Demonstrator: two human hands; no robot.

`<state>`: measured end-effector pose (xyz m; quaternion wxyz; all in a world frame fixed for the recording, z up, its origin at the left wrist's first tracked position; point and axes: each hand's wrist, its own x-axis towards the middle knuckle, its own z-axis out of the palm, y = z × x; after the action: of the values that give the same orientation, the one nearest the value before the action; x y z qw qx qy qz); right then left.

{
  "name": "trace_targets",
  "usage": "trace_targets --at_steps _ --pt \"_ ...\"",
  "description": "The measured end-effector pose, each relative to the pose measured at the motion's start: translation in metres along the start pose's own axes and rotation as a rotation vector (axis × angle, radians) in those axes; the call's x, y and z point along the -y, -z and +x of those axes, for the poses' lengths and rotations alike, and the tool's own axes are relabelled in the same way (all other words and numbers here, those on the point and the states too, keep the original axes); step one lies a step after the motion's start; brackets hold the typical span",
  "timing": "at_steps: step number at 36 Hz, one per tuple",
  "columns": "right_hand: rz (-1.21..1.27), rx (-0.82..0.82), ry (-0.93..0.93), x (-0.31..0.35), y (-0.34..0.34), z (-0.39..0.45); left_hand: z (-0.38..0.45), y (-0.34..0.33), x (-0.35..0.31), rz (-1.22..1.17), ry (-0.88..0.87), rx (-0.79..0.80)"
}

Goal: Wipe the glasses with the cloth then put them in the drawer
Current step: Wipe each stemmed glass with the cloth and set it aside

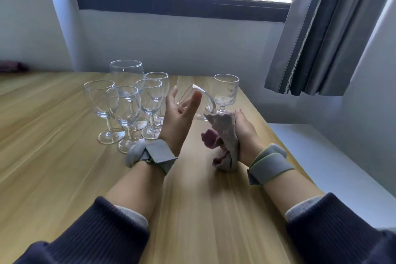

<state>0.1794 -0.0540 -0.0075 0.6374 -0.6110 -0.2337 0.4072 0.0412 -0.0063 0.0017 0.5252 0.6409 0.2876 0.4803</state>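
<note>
My left hand holds a clear glass tilted on its side above the wooden table, thumb and fingers round its rim. My right hand grips a grey and pink cloth, whose upper end touches the base of the tilted glass. Several stemmed wine glasses stand upright in a group to the left of my left hand. A ribbed stemmed glass stands upright behind my right hand. No drawer is in view.
The table's right edge runs close past my right forearm, with a white surface lower down beside it. A grey curtain hangs at the right. A wall and a window stand behind the table.
</note>
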Motion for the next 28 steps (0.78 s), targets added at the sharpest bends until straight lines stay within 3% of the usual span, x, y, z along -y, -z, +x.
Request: trace_targets --at_steps 6,12,18,24,28 --pt "-0.366 -0.082 0.126 -0.001 0.003 -0.003 0.003 -0.006 0.0 -0.251 0.099 0.087" --pt "-0.569 -0.08 0.264 -0.007 0.009 -0.006 0.002 -0.004 -0.001 -0.269 0.046 0.187" --pt "-0.706 -0.097 0.391 -0.01 0.004 -0.005 -0.001 -0.003 -0.011 -0.267 0.007 0.101" --pt "-0.955 -0.223 0.626 -0.006 0.006 -0.01 0.002 0.003 -0.016 -0.364 0.002 0.05" --pt "-1.027 -0.24 0.664 -0.006 0.007 -0.01 0.003 0.006 -0.015 -0.347 0.007 0.019"
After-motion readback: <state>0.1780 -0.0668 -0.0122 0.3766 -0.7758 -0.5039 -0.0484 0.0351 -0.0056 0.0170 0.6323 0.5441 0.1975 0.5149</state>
